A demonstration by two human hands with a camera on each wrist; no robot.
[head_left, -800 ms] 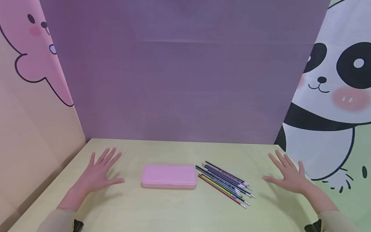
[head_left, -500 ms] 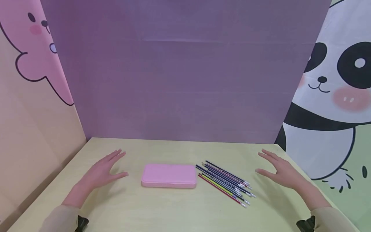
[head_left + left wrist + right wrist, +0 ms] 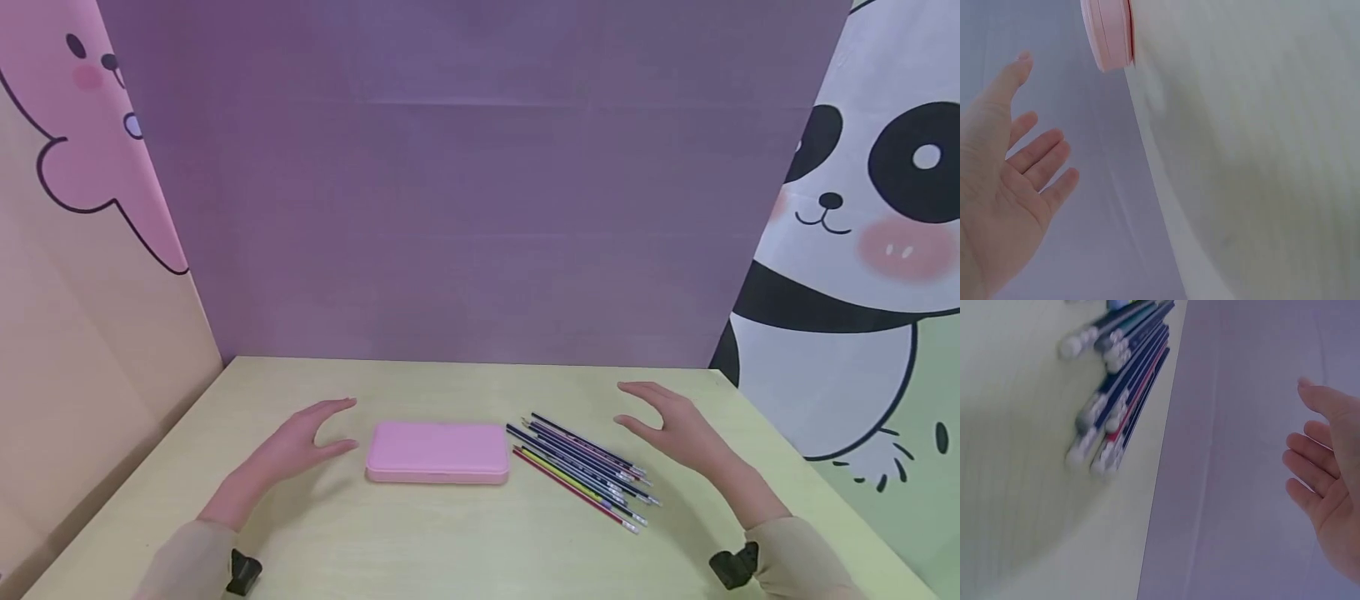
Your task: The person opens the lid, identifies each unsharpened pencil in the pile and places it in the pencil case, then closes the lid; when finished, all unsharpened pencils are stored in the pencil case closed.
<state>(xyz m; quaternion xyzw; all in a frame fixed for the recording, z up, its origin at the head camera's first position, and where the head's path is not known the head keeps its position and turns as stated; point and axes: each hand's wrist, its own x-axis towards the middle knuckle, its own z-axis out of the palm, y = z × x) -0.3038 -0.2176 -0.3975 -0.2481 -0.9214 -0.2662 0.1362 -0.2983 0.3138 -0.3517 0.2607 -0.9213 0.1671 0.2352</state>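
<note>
A closed pink pencil case (image 3: 438,452) lies flat on the table, its near end also visible at the top of the left wrist view. Just right of it several pencils (image 3: 581,467) lie in a loose slanting bundle, mostly dark blue, with one yellow and one red along the near side. My left hand (image 3: 303,442) hovers left of the case, thumb spread from the fingers, touching nothing. To the right of the pencils my right hand (image 3: 678,425) hangs in the air, thumb and fingers apart, holding nothing. White eraser ends of the pencils (image 3: 1107,419) point toward the right hand's side.
The pale wooden table (image 3: 420,542) ends at a purple backdrop (image 3: 465,208). A pink cartoon figure (image 3: 90,125) is on the left wall, a panda picture (image 3: 862,208) on the right. Each sleeve bears a small black device (image 3: 243,572) at the cuff.
Both hands have moved inward, the left toward the pencil case and the right toward the pencils. Their spread fingers have drawn together. Case and pencils stay in place.
</note>
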